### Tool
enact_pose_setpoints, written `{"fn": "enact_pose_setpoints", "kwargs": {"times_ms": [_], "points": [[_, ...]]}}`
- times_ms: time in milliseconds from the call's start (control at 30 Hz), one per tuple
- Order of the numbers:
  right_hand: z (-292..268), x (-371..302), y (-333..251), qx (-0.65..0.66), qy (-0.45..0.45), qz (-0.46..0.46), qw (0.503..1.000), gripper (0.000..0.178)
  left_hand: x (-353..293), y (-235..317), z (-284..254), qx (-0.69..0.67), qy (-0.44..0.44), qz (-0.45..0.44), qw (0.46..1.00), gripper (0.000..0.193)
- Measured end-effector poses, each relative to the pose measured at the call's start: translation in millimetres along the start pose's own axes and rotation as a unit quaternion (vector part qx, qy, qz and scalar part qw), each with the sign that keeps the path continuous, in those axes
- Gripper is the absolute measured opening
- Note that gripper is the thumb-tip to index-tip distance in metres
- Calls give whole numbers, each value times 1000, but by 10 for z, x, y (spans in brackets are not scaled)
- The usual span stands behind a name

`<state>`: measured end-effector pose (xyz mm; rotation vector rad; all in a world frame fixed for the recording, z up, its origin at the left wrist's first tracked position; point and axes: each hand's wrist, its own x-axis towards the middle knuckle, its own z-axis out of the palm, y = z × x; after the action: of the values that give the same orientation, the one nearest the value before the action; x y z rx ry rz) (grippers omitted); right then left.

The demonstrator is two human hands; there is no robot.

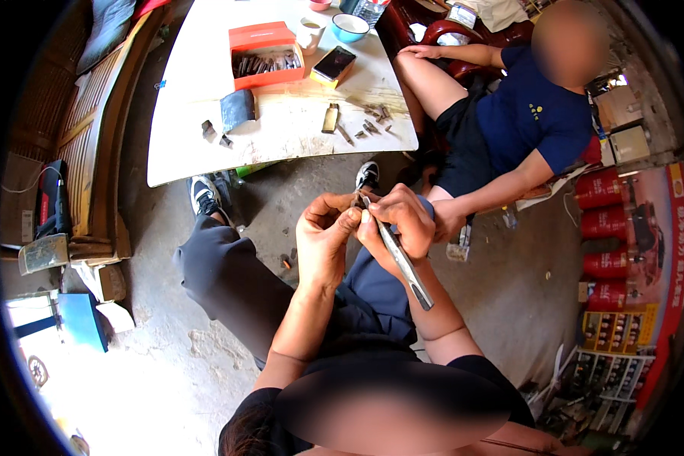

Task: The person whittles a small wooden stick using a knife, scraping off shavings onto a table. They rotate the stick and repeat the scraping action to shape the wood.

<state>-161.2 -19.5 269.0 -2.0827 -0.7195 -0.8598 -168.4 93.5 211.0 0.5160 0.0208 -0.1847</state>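
Observation:
My left hand (321,237) and my right hand (404,220) meet above my lap, near the table's front edge. In my right hand is a slim metal-handled carving knife (407,270), held like a pen; its handle slants down to the right and its tip points at the other hand's fingers. Between the thumb and fingers of my left hand is a small dark brown piece (358,202), mostly covered by the fingertips. The knife's tip is at this piece; whether it touches, I cannot tell.
A white table (182,144) ahead bears an orange box (268,78) of brown pieces, a phone (334,63), a dark folded sheet (238,110), a small yellowish case (330,118) and loose pieces (374,125). A seated person (536,114) is at right, a wooden bench (102,129) at left.

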Motion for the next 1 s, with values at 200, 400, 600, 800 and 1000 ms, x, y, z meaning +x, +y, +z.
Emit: {"fn": "enact_pose_setpoints", "kwargs": {"times_ms": [200, 400, 600, 800, 1000], "points": [[21, 134, 50, 13, -21, -4, 1000, 17, 124, 8, -34, 2, -9, 15, 1000, 16], [88, 105, 0, 36, -30, 14, 999, 15, 46, 99, 4, 41, 38, 23, 998, 14], [232, -44, -72, 13, 5, 0, 1000, 16, -101, 83, -106, 1, 19, 33, 999, 20], [286, 35, -58, 30, 30, -34, 999, 15, -98, 129, -105, 47, 21, 68, 996, 22], [141, 67, 24, 76, 45, 25, 996, 16, -6, 146, 74, 3, 2, 54, 999, 20]]}}
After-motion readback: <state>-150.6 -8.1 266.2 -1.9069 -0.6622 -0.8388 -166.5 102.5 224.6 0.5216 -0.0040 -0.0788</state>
